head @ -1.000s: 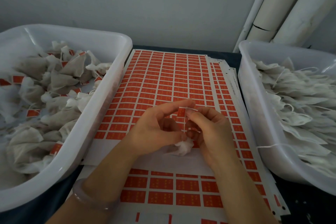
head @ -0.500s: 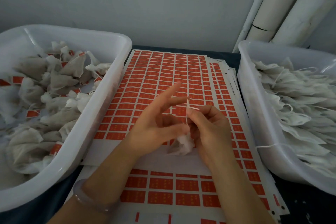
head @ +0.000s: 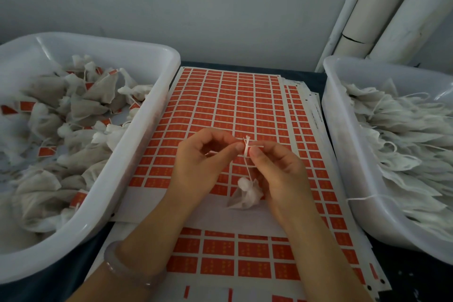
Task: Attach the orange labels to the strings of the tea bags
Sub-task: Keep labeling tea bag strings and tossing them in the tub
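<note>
Your left hand (head: 198,167) and right hand (head: 277,174) both pinch string (head: 248,169) above label sheet (head: 232,105); tea bag (head: 246,195) dangles below, beside right palm. Left tub (head: 137,135): labelled bags, done. Right tub (head: 335,130): heap of unlabelled bags, so much work left.

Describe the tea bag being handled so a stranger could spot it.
Find the orange label sheet between two white bins. Over it, the left hand and right hand pinch one string, a white tea bag at its lower end. It's the only bag outside a bin.
</note>
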